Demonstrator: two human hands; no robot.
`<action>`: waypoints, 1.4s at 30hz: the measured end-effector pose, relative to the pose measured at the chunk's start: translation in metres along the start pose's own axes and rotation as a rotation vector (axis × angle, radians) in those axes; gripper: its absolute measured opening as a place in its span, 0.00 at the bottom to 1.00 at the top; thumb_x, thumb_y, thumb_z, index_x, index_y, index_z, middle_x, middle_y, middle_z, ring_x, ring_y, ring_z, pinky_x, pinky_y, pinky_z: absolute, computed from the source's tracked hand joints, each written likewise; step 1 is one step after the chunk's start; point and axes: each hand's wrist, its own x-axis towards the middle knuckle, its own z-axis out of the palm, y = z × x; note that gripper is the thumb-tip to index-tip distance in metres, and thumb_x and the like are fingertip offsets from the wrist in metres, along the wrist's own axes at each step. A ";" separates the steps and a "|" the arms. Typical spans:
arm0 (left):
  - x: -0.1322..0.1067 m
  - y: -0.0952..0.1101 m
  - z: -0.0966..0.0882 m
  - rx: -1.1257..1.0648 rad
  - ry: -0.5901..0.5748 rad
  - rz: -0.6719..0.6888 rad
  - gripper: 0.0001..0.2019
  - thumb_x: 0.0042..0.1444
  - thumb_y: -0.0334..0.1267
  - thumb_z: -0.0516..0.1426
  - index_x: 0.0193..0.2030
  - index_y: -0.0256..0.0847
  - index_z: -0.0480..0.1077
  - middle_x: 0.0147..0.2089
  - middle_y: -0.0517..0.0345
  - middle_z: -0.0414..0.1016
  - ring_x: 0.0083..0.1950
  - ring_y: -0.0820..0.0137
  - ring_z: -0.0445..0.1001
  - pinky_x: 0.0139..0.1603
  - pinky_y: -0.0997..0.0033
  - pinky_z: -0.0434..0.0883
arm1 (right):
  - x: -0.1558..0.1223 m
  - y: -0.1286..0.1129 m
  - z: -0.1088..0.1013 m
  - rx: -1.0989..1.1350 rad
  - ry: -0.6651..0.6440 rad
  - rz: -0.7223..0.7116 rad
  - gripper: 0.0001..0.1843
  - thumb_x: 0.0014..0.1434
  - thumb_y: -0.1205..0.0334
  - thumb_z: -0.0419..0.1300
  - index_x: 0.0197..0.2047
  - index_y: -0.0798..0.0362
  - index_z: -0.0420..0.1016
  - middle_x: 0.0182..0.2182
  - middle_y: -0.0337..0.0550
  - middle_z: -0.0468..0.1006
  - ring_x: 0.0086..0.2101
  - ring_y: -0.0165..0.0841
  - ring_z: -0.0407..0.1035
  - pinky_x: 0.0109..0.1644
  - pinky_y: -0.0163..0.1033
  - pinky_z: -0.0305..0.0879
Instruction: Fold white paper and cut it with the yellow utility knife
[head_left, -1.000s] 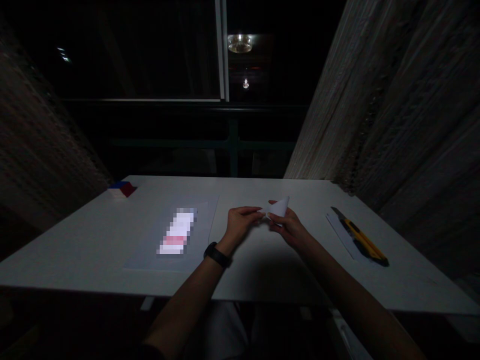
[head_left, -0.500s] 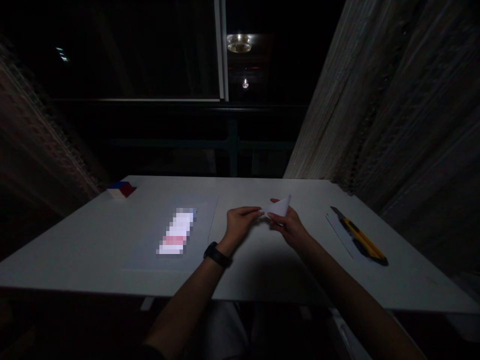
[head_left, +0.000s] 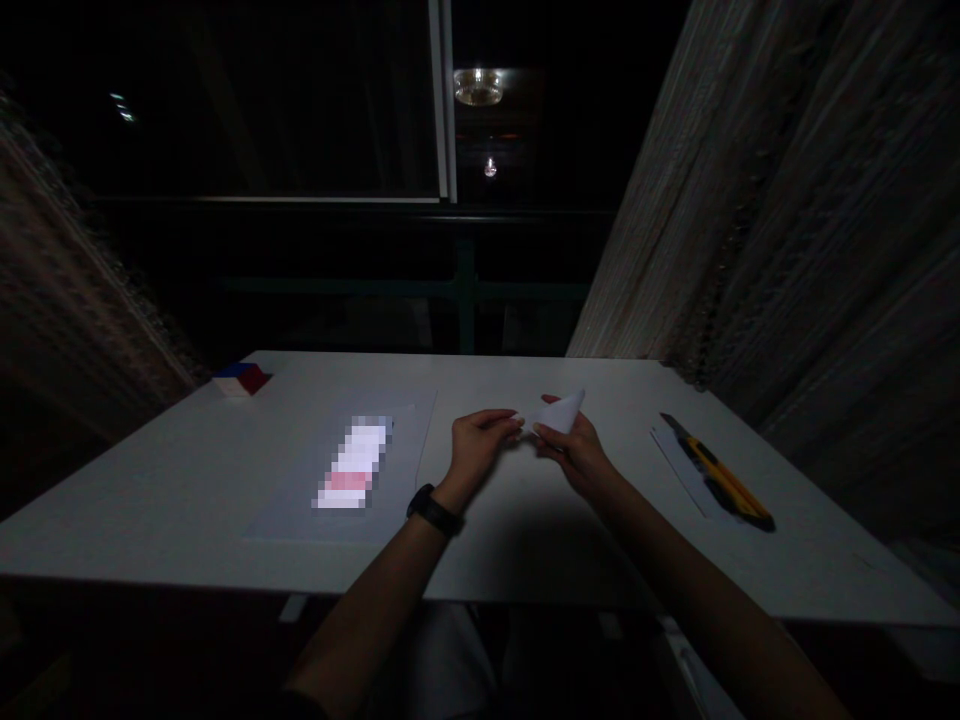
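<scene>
Both hands meet just above the white table (head_left: 187,490), near its middle. My left hand (head_left: 478,447), with a black watch on the wrist, pinches one tip of a small folded piece of white paper (head_left: 559,412). My right hand (head_left: 576,450) grips the same paper from the other side, fingers curled under it. The paper stands up in a pointed, triangular shape between the two hands.
A yellow and black utility knife (head_left: 721,477) lies on a white strip at the right. A sheet with a blurred patch (head_left: 352,465) lies to the left of my hands. A red and blue block (head_left: 240,378) sits at the far left corner. Curtains hang on both sides.
Almost nothing: both hands with the folded paper have shifted very slightly, and the paper's tip has tilted a little lower.
</scene>
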 end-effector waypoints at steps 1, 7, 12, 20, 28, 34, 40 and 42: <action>0.000 0.000 0.000 -0.016 0.001 -0.013 0.16 0.36 0.38 0.68 0.32 0.31 0.77 0.28 0.50 0.78 0.29 0.68 0.76 0.35 0.68 0.75 | 0.000 0.000 0.001 -0.002 0.016 -0.019 0.42 0.35 0.63 0.72 0.54 0.49 0.62 0.29 0.34 0.73 0.22 0.26 0.67 0.26 0.33 0.67; 0.002 -0.003 -0.001 -0.079 -0.003 -0.030 0.18 0.33 0.38 0.70 0.32 0.30 0.77 0.30 0.48 0.78 0.31 0.67 0.77 0.39 0.66 0.75 | -0.001 0.007 0.006 -0.026 0.118 -0.105 0.40 0.36 0.60 0.72 0.53 0.49 0.62 0.31 0.35 0.74 0.22 0.26 0.69 0.27 0.34 0.69; 0.002 -0.008 -0.001 -0.098 -0.034 -0.061 0.16 0.34 0.39 0.70 0.30 0.30 0.76 0.27 0.51 0.77 0.30 0.69 0.76 0.35 0.71 0.73 | 0.000 0.014 0.009 -0.029 0.159 -0.160 0.41 0.36 0.59 0.72 0.53 0.49 0.61 0.32 0.35 0.74 0.23 0.26 0.70 0.28 0.35 0.70; 0.005 -0.010 -0.004 -0.091 -0.052 -0.076 0.14 0.38 0.40 0.68 0.26 0.30 0.75 0.26 0.53 0.75 0.28 0.72 0.75 0.33 0.74 0.73 | -0.003 0.014 0.013 -0.001 0.104 -0.084 0.42 0.37 0.55 0.71 0.55 0.47 0.59 0.37 0.39 0.74 0.28 0.32 0.72 0.33 0.41 0.72; 0.007 -0.008 -0.007 -0.018 -0.119 -0.270 0.13 0.38 0.35 0.69 0.26 0.29 0.72 0.25 0.50 0.76 0.25 0.72 0.75 0.27 0.75 0.73 | 0.018 -0.031 -0.027 -0.471 -0.075 -0.391 0.24 0.46 0.49 0.65 0.45 0.50 0.72 0.45 0.48 0.75 0.47 0.41 0.68 0.49 0.47 0.64; 0.002 -0.007 -0.007 0.172 -0.381 -0.265 0.16 0.37 0.41 0.69 0.22 0.29 0.72 0.21 0.50 0.74 0.23 0.72 0.73 0.23 0.76 0.71 | 0.008 -0.035 -0.025 -0.908 -0.451 -0.190 0.20 0.51 0.47 0.60 0.34 0.57 0.78 0.27 0.43 0.77 0.30 0.34 0.69 0.35 0.38 0.62; 0.003 -0.010 -0.008 0.159 -0.343 -0.216 0.16 0.37 0.41 0.69 0.27 0.28 0.74 0.23 0.49 0.75 0.23 0.71 0.73 0.22 0.75 0.70 | 0.004 -0.032 -0.021 -0.920 -0.539 -0.063 0.23 0.47 0.43 0.61 0.21 0.58 0.75 0.15 0.34 0.64 0.21 0.25 0.55 0.25 0.34 0.50; 0.004 -0.010 -0.008 0.136 -0.307 -0.195 0.17 0.36 0.40 0.69 0.28 0.28 0.74 0.23 0.50 0.75 0.24 0.71 0.73 0.21 0.75 0.69 | 0.004 -0.030 -0.019 -0.843 -0.490 -0.043 0.23 0.44 0.42 0.63 0.22 0.58 0.75 0.16 0.35 0.66 0.22 0.26 0.56 0.26 0.34 0.51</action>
